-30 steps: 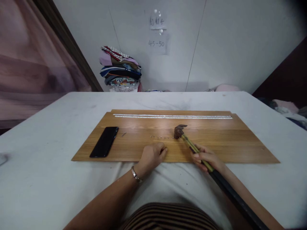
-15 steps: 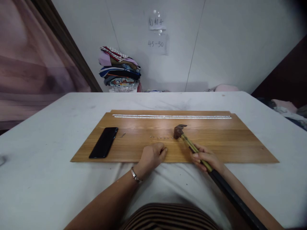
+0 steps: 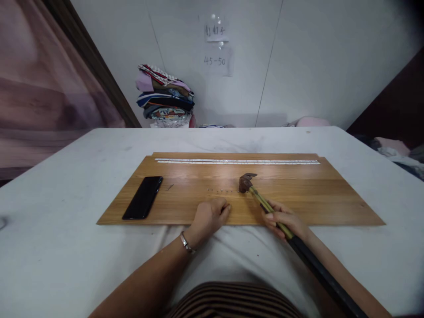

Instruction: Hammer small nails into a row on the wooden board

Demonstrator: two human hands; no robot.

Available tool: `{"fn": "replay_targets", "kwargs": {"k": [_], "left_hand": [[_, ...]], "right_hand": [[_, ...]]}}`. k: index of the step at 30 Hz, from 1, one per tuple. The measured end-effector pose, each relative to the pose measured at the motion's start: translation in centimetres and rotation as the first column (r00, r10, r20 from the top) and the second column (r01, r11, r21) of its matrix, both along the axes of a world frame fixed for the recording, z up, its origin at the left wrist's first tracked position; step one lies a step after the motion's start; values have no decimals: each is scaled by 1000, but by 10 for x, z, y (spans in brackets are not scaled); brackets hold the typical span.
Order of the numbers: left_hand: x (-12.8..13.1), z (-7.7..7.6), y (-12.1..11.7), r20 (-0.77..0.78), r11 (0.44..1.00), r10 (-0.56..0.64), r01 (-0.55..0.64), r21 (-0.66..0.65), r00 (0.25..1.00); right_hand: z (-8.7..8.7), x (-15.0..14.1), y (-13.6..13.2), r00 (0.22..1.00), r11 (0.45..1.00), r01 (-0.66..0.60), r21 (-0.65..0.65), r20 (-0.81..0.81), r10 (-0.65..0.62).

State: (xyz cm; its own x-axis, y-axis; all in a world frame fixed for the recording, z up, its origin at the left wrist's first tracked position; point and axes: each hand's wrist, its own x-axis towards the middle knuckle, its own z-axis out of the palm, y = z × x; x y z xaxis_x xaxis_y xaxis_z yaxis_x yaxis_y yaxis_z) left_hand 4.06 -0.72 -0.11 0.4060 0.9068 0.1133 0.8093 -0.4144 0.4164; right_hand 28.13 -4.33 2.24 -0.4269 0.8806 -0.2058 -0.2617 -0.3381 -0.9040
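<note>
And here's the right hand, fingers wrapped round the handle of the hammer, thumb lying along it. The hold is well up the handle, probably for fine control of the head, which sits low over the middle of the wooden board, claw pointing away from the person. The left hand is a loose fist, fingers curled in, at the board's near edge, perhaps steadying it against the tabletop.

Over by the board's left edge lies the phone, and just beside it a few loose nails, likely parked there to keep them clear of the hammer's head. Along the far edge run 2 white strips, maybe as a measure.

Now the tricky bits! The small specks in a row left of the head could be nail heads or holes; I can't tell. Whether the head touches the board is unclear, the left palm is hidden, and the handle's end runs out of view at the bottom.
</note>
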Motion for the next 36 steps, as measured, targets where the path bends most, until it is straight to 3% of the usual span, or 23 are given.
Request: {"fn": "replay_targets", "kwargs": {"k": [36], "left_hand": [[0,4,-1,-31,1000,0,-1,-28,1000]], "right_hand": [[-2,1,-1,1000,1000,13,19,-12,-13]]}}
